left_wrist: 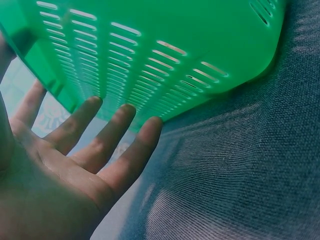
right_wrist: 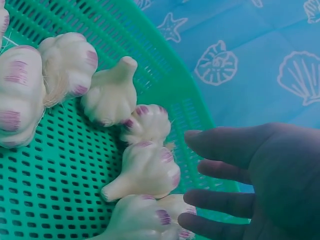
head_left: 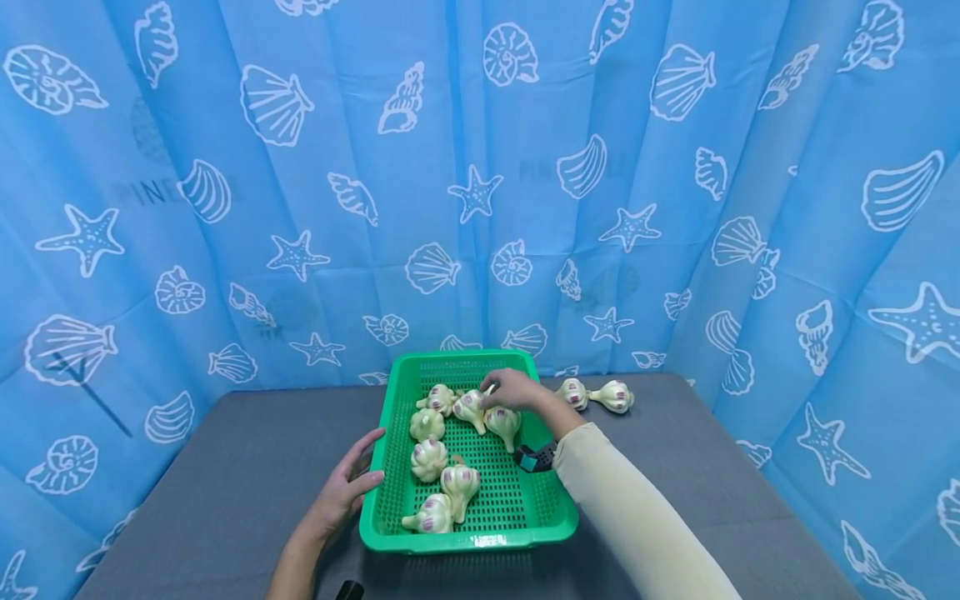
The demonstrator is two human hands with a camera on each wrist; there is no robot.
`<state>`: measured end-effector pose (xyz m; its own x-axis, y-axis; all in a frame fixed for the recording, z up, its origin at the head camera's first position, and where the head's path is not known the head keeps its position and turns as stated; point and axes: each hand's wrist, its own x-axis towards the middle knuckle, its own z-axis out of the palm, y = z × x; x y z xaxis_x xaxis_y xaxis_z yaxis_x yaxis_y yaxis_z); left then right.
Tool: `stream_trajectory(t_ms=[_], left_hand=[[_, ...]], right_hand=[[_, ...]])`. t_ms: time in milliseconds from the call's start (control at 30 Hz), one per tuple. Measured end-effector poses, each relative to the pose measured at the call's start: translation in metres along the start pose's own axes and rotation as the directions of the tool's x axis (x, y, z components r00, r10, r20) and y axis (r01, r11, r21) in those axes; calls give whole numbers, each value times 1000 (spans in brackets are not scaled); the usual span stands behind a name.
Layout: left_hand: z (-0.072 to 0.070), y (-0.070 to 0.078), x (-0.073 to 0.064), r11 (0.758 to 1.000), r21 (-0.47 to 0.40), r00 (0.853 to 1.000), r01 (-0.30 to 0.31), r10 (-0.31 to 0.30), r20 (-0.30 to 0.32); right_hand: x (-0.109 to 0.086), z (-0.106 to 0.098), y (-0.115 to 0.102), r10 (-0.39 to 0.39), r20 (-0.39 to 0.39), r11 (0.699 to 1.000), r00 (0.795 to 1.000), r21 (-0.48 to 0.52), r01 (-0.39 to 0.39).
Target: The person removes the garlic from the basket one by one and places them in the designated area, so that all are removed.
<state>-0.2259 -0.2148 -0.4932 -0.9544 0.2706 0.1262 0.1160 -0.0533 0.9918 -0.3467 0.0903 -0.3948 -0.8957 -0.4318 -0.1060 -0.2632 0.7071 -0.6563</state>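
Note:
A green plastic basket with slotted walls holds several garlic bulbs, white with purple streaks. Outside its left wall, my left hand rests extended fingertips against the slotted side, as the left wrist view shows. Over the far right part of the basket reaches my right hand, close above a garlic bulb and another bulb. In the right wrist view its fingers are spread and fairly straight, the tips right at the bulbs, with nothing gripped between thumb and fingers.
Two more garlic bulbs lie on the grey cloth-covered table, right of the basket. A blue curtain with white shell prints hangs behind and along both sides. A small black object shows at the bottom edge.

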Motion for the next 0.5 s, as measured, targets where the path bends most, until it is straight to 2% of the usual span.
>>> stream_trajectory(t_ms=[500], left_hand=[[-2, -3, 1, 1000, -10, 999, 27, -28, -16]], right_hand=[[3, 20, 1, 69, 36, 994, 997, -82, -65]])
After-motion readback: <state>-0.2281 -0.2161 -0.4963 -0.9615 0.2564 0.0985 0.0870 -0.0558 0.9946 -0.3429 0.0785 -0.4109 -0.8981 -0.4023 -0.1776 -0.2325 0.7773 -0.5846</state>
